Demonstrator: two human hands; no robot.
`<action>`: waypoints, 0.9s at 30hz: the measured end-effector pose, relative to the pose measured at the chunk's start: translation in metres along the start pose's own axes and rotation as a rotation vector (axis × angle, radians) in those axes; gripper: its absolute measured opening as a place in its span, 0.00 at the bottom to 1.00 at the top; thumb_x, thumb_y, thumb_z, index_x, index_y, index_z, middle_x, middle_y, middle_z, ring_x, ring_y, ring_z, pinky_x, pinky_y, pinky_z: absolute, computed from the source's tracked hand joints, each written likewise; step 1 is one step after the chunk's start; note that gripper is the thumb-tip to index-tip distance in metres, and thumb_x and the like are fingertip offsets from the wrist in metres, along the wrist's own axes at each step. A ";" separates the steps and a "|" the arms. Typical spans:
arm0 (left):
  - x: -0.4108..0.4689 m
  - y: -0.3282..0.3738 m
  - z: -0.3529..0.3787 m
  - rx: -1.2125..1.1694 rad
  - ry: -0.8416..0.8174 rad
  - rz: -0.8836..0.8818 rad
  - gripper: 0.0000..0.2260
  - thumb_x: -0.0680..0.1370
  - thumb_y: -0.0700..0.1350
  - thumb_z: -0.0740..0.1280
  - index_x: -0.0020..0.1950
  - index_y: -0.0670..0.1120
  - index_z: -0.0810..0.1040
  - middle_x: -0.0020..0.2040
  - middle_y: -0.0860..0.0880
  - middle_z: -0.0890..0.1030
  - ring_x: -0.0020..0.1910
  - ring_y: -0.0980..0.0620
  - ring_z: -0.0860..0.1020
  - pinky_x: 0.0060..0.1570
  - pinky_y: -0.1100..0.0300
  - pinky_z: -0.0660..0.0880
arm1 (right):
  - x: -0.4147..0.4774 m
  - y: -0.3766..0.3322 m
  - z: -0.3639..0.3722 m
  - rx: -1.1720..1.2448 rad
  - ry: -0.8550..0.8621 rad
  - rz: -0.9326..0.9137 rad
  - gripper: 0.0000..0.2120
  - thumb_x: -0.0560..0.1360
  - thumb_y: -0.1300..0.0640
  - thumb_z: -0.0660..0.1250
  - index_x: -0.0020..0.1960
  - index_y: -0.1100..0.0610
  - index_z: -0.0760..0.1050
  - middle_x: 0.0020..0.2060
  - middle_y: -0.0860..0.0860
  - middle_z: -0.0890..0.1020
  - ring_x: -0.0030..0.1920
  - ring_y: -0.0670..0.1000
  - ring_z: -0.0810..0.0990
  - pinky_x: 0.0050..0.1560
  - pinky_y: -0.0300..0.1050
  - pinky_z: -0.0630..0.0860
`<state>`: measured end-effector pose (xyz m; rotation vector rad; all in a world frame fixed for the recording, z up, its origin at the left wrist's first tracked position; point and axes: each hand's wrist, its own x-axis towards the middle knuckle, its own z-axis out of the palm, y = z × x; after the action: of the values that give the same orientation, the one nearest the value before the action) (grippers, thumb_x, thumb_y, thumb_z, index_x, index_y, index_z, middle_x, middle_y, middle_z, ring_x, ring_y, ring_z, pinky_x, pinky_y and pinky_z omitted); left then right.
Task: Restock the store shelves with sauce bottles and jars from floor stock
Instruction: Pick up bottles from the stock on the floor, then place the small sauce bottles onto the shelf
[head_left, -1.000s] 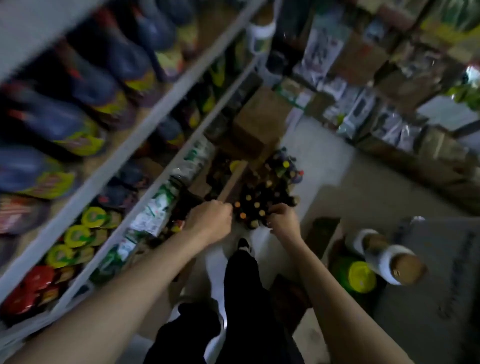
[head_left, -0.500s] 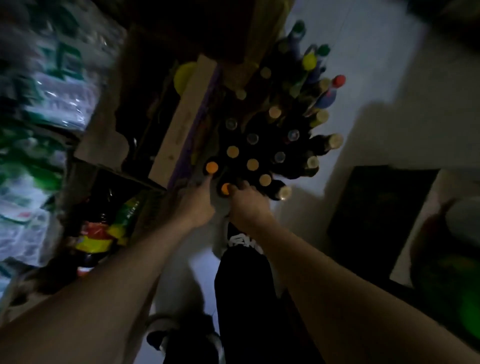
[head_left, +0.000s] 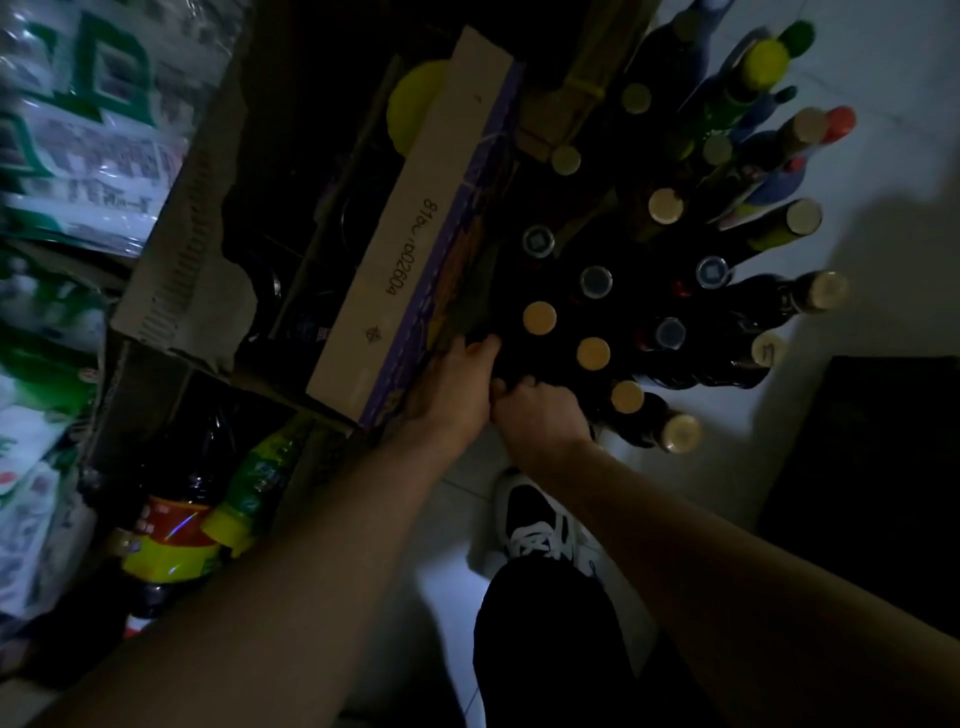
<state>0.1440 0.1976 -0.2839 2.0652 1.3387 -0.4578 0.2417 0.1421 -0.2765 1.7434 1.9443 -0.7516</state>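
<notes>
The bottles (head_left: 593, 353) stand upright in a tight cluster on the pale floor (head_left: 883, 78), right of a cardboard box (head_left: 415, 223) and touching its purple side. Most are dark glass. Those nearest the person have orange or tan caps, a few in the middle have silvery blue caps, and at the far side of the cluster are a yellow cap (head_left: 763, 62), a green cap (head_left: 797, 34) and a red cap (head_left: 841, 122). Both bare arms reach down to the near edge of the cluster, where the hands meet side by side and touch. The left hand (head_left: 452, 384) lies against the box's near corner, its fingers bent down into the dark gap between box and bottles. The right hand (head_left: 535, 410) is knuckles up, its fingers curled over something dark just in front of an orange cap (head_left: 627, 396). It is too dark there to tell whether either hand has closed on a bottle neck. The box's flap stands open and bears a printed code, and a round yellow lid (head_left: 415, 104) shows inside, at the far end. Below the hands, a black and white shoe (head_left: 540, 525) and a black trouser leg (head_left: 545, 649) stand on the floor. At lower left, large bottles with red and yellow labels (head_left: 171, 530) sit in shadow, and beside them is one with a green label. Blurred white and green packs (head_left: 78, 130) fill the left side. A dark mat (head_left: 872, 441) lies on the floor at the right.
</notes>
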 end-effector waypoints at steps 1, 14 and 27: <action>0.003 0.001 -0.002 0.039 -0.025 0.012 0.17 0.81 0.45 0.61 0.69 0.49 0.66 0.63 0.38 0.70 0.57 0.36 0.75 0.46 0.50 0.71 | 0.000 0.003 -0.001 0.024 0.008 0.010 0.15 0.80 0.63 0.57 0.66 0.60 0.66 0.54 0.59 0.78 0.49 0.58 0.80 0.35 0.48 0.66; -0.065 0.024 -0.075 0.450 0.038 0.204 0.12 0.79 0.42 0.60 0.62 0.43 0.68 0.49 0.41 0.80 0.45 0.41 0.81 0.32 0.54 0.66 | -0.064 -0.014 -0.047 0.251 -0.003 0.147 0.18 0.76 0.60 0.64 0.64 0.56 0.67 0.52 0.57 0.77 0.45 0.59 0.80 0.41 0.52 0.79; -0.347 0.076 -0.398 0.343 0.277 0.410 0.13 0.78 0.56 0.60 0.58 0.49 0.67 0.45 0.44 0.81 0.42 0.40 0.79 0.33 0.54 0.67 | -0.340 -0.091 -0.331 0.260 0.380 0.217 0.07 0.73 0.54 0.63 0.50 0.52 0.70 0.37 0.49 0.79 0.34 0.54 0.79 0.29 0.45 0.72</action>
<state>0.0469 0.2039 0.2406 2.6899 0.9862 -0.2364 0.2085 0.0888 0.2025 2.3569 1.9052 -0.6540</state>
